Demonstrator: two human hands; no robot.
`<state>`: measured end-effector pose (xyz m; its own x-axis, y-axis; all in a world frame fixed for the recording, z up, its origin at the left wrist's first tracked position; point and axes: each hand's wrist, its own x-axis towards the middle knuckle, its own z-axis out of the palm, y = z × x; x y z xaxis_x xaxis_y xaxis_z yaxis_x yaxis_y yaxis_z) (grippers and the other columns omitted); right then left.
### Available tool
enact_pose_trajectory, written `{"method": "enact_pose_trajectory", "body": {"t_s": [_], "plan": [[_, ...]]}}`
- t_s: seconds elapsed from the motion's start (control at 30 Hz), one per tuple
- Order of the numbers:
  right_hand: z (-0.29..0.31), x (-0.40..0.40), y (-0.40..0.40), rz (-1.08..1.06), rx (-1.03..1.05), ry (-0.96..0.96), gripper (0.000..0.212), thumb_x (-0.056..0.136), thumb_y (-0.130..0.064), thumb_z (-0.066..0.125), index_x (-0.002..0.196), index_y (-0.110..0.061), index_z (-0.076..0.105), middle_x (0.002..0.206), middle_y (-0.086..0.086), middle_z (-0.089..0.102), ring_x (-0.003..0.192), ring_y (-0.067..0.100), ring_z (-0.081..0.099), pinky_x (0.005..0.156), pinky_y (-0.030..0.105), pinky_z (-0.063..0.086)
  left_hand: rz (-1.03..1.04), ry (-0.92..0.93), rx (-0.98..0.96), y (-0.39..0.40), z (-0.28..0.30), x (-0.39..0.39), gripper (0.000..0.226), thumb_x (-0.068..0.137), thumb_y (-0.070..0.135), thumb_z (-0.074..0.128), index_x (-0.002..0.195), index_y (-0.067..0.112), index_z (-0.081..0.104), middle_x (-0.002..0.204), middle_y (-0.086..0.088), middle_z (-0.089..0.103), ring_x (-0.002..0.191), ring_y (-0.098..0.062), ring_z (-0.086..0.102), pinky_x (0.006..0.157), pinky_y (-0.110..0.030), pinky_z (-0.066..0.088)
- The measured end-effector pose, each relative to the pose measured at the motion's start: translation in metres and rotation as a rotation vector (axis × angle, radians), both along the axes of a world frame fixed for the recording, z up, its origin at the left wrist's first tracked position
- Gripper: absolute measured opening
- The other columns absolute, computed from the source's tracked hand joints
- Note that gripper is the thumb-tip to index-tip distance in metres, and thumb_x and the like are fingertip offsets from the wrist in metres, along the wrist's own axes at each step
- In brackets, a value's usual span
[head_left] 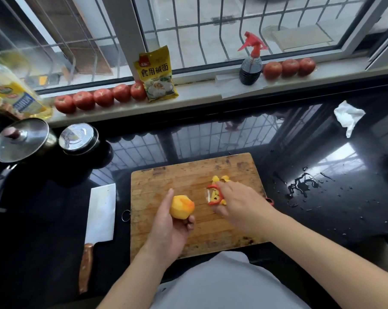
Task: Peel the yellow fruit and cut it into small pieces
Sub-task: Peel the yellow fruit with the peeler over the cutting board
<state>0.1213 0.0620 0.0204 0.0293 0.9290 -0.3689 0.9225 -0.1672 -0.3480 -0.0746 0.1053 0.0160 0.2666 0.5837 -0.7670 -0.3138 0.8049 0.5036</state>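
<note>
The yellow fruit (181, 207), mostly peeled, is held by the left hand (169, 228) above the wooden cutting board (166, 181). A red peeler (214, 196) is gripped by the right hand (240, 202) over the peels (219, 179).

Both forearms are bare and sleeveless; a light grey garment (228, 284) covers the torso.

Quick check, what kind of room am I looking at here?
Most likely a home kitchen: a wooden cutting board and cleaver on a dark counter, lidded pots, and tomatoes lined along the windowsill.
</note>
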Motion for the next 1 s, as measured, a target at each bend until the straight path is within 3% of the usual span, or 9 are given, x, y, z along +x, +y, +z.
{"method": "enact_pose_trajectory", "body": {"t_s": [0.1,0.17,0.27,0.37,0.53,0.7,0.9,1.0], "plan": [[0.017,-0.020,-0.002,0.237,0.241,-0.084,0.051,0.100,-0.036,0.041,0.147,-0.016,0.040,0.121,-0.002,0.055,0.106,0.020,0.050,0.094,0.037,0.044,-0.050,0.024,0.073,0.001,0.003,0.004,0.064,0.092,0.065,0.059,0.116,0.007,0.068,0.086,-0.012,0.066,0.057,-0.017,0.054,0.049,-0.026,0.043],[0.024,-0.028,-0.002,0.253,0.420,-0.121,0.029,0.095,-0.022,0.047,0.122,-0.016,0.055,0.101,-0.001,0.057,0.086,0.021,0.048,0.080,0.037,0.046,-0.063,0.068,0.149,0.000,0.006,0.008,0.068,0.092,0.069,0.055,0.114,0.007,0.071,0.091,-0.014,0.070,0.066,-0.020,0.062,0.055,-0.029,0.048],[0.028,-0.040,-0.001,0.259,0.507,-0.157,0.005,0.094,-0.018,0.053,0.098,-0.019,0.054,0.087,0.000,0.053,0.076,0.020,0.043,0.071,0.036,0.043,-0.070,0.135,0.259,-0.003,0.013,0.012,0.066,0.097,0.067,0.049,0.120,0.007,0.067,0.095,-0.012,0.073,0.081,-0.020,0.071,0.064,-0.031,0.056],[0.028,-0.048,-0.001,0.210,0.498,-0.192,0.004,0.093,-0.020,0.056,0.095,-0.021,0.053,0.086,-0.001,0.052,0.076,0.020,0.044,0.071,0.036,0.044,-0.041,0.172,0.328,-0.006,0.020,0.018,0.063,0.096,0.064,0.049,0.118,0.007,0.062,0.087,-0.008,0.071,0.078,-0.017,0.069,0.066,-0.031,0.055],[0.028,-0.048,-0.005,0.176,0.581,-0.218,0.013,0.096,-0.016,0.043,0.090,-0.018,0.055,0.080,0.001,0.052,0.071,0.019,0.043,0.066,0.036,0.041,0.001,0.186,0.352,-0.011,0.028,0.022,0.048,0.103,0.054,0.046,0.097,0.010,0.064,0.076,-0.007,0.064,0.069,-0.016,0.063,0.063,-0.031,0.053],[0.026,-0.043,-0.007,0.194,0.573,-0.224,0.017,0.098,-0.018,0.039,0.091,-0.018,0.055,0.081,0.002,0.054,0.071,0.018,0.042,0.066,0.035,0.040,0.008,0.165,0.326,-0.015,0.029,0.025,0.047,0.104,0.051,0.047,0.100,0.008,0.065,0.077,-0.009,0.063,0.069,-0.018,0.062,0.062,-0.032,0.051],[0.027,-0.042,-0.008,0.179,0.594,-0.218,0.015,0.097,-0.016,0.043,0.089,-0.017,0.055,0.080,0.002,0.053,0.070,0.019,0.042,0.065,0.035,0.039,0.058,0.184,0.353,-0.017,0.031,0.027,0.046,0.106,0.049,0.045,0.095,0.008,0.062,0.072,-0.007,0.060,0.066,-0.018,0.058,0.057,-0.030,0.049],[0.017,-0.028,-0.009,0.149,0.479,-0.293,0.010,0.089,-0.008,0.052,0.088,-0.018,0.052,0.082,0.002,0.051,0.073,0.021,0.041,0.066,0.036,0.037,0.157,0.217,0.364,-0.013,0.037,0.024,0.043,0.106,0.047,0.047,0.092,0.010,0.065,0.073,-0.007,0.062,0.065,-0.021,0.056,0.057,-0.033,0.045]]}}
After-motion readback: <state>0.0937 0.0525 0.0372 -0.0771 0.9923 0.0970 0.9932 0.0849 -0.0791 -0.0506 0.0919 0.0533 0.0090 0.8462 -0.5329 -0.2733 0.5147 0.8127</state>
